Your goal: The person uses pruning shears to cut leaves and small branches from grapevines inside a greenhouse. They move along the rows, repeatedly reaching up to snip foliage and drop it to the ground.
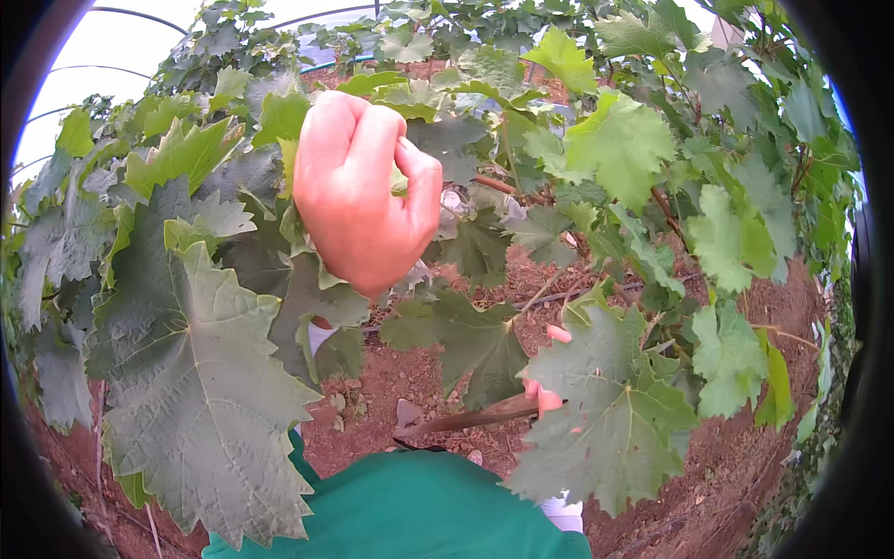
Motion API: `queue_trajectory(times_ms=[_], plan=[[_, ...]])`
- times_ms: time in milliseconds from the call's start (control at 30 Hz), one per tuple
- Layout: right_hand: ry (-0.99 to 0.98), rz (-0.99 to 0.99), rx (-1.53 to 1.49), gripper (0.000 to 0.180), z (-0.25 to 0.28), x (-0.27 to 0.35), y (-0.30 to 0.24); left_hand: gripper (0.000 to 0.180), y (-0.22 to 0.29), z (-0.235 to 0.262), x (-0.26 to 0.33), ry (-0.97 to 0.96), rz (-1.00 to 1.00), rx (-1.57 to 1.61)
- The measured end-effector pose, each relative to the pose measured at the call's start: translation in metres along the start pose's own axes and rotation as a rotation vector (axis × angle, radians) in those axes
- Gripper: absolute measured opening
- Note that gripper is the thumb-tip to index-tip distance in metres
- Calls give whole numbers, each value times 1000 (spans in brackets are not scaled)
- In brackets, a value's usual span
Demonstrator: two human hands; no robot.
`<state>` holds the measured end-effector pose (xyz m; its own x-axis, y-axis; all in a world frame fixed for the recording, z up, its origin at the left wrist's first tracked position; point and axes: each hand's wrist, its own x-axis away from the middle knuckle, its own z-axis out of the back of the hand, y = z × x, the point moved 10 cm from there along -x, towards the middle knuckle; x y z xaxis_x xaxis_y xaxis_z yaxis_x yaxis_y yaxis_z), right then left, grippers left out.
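Observation:
My left hand [365,196] is raised among grapevine leaves left of centre, its back toward me. Its fingers are curled and the thumb is bent in against them; whatever they hold is hidden. Leaves cover the wrist below. Of my right hand [543,396], only some fingertips show at the left edge of a large vine leaf [605,419], which hides the rest. Its grip cannot be made out. A flat brown strip [466,417], perhaps wood, runs leftward from beside those fingertips. Another broad vine leaf [200,373] hangs close at the left.
Vine foliage [736,233] surrounds my hands, with brown woody canes [666,207] at the right. A thin dark hose [549,298] crosses behind the leaves. Reddish-brown soil [372,410] lies beneath. My green garment [400,508] fills the lower edge. Curved hoops [102,70] arch overhead at left.

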<state>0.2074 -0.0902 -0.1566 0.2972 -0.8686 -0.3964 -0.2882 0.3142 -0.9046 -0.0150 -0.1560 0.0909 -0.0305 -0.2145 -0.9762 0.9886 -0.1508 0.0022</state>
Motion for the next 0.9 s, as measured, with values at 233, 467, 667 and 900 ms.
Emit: queue_trajectory(times_ms=[233, 467, 667, 900], plan=[[-81, 39, -41, 44, -35, -12, -16, 22, 31, -19, 151, -1011, -44, 574], [-79, 86, 28, 44, -109, -10, -68, 58, 70, -29, 241, -1004, 354, 1155], [-355, -178, -18, 57, -170, -11, -67, 50, 43, -16, 315, -1071, 1139, 1274], [-262, -298, -656, 26, -182, -109, -64, 49, 11, 20, 361, -925, 1380, 1233]])
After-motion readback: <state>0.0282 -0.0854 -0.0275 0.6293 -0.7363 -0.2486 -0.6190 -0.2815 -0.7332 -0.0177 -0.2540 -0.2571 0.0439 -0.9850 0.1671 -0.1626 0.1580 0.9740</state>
